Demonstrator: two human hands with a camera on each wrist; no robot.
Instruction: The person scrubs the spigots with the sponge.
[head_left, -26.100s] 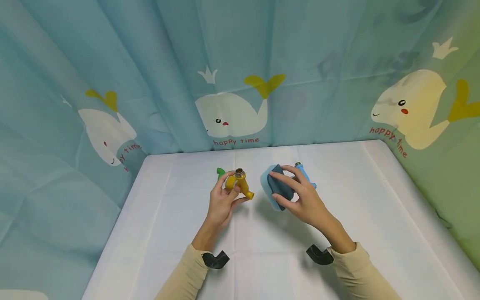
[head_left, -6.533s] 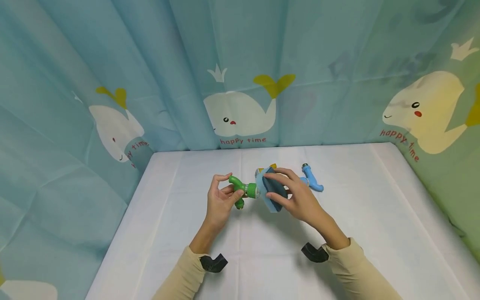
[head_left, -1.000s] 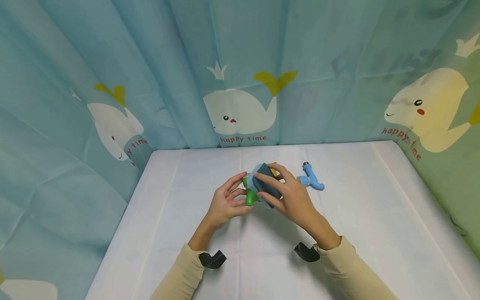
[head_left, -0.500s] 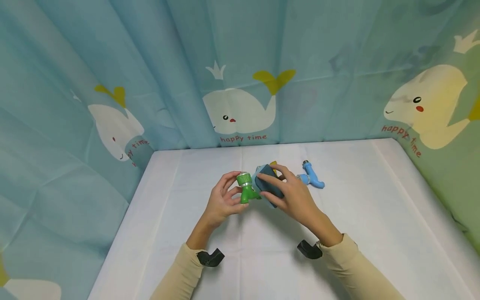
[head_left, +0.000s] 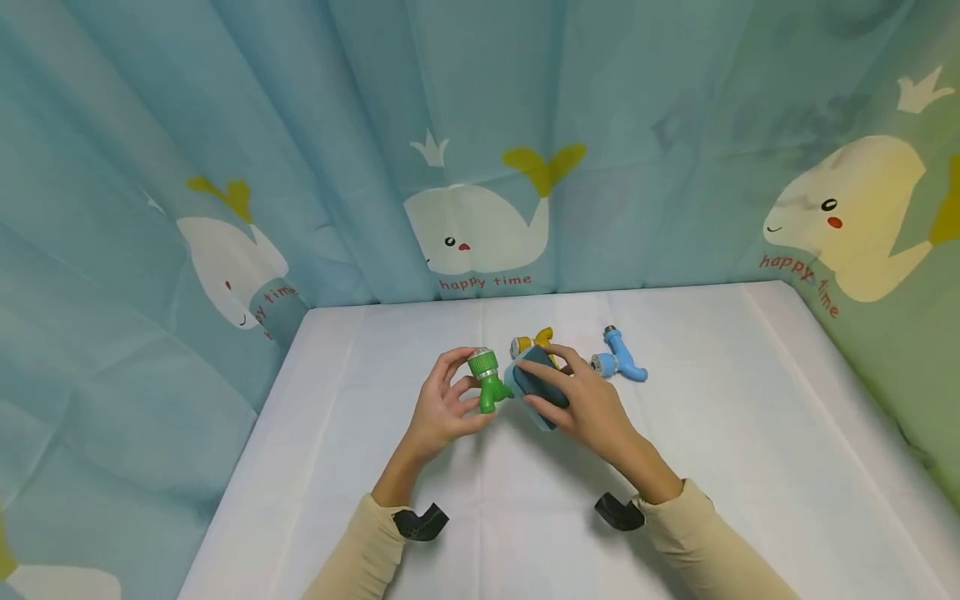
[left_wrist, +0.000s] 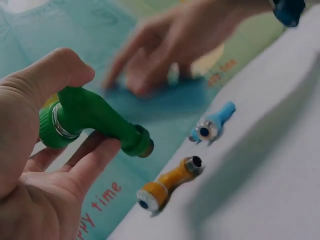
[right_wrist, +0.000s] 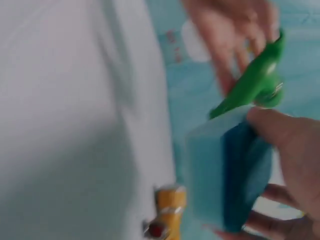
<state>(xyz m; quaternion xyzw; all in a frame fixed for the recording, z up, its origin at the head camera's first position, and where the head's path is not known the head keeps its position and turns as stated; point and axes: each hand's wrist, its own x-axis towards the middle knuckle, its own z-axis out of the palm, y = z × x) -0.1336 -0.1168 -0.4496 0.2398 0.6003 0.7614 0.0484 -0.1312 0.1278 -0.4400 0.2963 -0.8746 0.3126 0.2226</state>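
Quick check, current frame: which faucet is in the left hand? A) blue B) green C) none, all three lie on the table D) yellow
B: the left hand grips the green faucet, while the yellow faucet and the blue faucet lie on the table.

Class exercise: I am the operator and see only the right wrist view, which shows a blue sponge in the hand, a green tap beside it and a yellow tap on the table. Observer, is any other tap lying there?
Observer: Yes, a blue tap lies on the white table, right of the yellow tap.
Operator: How is the green tap held?
Observer: The left hand grips the green tap, thumb on top and fingers beneath, lifted off the table, left of the sponge.
Operator: Do the two lying taps touch?
Observer: No, they lie apart.
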